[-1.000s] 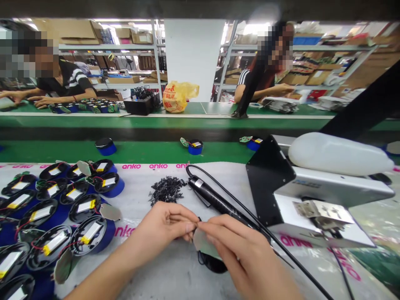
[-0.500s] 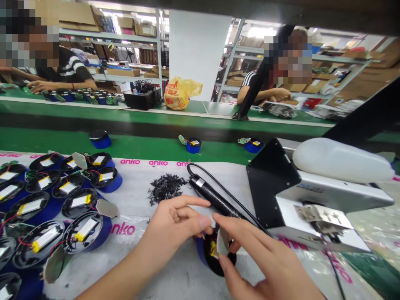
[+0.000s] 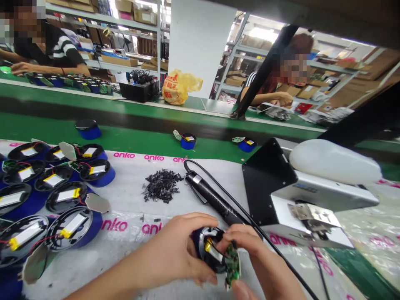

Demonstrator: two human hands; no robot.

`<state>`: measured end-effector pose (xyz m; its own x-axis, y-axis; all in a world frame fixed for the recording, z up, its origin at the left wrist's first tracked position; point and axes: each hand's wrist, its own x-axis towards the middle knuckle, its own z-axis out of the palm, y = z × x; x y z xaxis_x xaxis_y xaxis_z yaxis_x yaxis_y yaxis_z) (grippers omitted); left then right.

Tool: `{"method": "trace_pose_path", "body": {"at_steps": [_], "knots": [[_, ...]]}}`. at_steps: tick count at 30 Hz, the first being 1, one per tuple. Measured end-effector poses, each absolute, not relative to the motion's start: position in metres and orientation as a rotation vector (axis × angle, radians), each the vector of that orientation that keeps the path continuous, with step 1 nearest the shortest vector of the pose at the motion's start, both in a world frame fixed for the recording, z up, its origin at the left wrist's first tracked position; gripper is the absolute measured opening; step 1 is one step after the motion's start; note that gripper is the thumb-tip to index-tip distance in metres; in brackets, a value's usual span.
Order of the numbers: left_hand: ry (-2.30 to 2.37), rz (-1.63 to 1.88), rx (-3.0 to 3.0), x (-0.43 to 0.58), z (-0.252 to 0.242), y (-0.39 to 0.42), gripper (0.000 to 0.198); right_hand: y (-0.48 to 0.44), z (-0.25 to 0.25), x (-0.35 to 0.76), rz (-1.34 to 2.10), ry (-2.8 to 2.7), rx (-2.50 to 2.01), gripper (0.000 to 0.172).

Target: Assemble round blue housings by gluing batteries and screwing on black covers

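Lower centre: left hand (image 3: 175, 246), grip round blue housing (image 3: 212, 233); right hand (image 3: 259, 250), grip on green circuit board (image 3: 231, 264); black scraps (image 3: 162, 186) heaped mid-frame.

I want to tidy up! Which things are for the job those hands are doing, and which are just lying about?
Seem to belong to the job:
blue cup in the left hand
battery inside it
green circuit board by the right hand
similar open cups nearby

Probably just lying about:
yellow bag
cardboard box on the shelf
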<state>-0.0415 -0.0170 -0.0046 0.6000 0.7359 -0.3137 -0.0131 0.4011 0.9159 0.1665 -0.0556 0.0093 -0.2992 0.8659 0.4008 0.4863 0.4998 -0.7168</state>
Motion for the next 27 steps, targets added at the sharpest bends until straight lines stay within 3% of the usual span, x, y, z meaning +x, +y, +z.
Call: {"method": "trace_pose_path", "body": {"at_steps": [3, 11, 19, 27], "knots": [[0.777, 0.465, 0.971, -0.046, -0.005, -0.016, 0.075, -0.057, 0.002, 0.172, 0.624, -1.894, -1.106, 0.031], [0.813, 0.514, 0.976, -0.04, -0.002, -0.016, 0.05, -0.063, -0.002, 0.171, 0.658, -1.897, -1.066, 0.034], [0.921, 0.59, 1.032, -0.025, 0.002, -0.019, 0.02, -0.065, 0.003, 0.176, 0.383, -2.106, -1.13, 0.046], [0.993, 0.602, 1.027, -0.018, 0.007, -0.021, 0.016, -0.063, 0.015, 0.167, 0.041, -2.424, -1.174, 0.053]]}}
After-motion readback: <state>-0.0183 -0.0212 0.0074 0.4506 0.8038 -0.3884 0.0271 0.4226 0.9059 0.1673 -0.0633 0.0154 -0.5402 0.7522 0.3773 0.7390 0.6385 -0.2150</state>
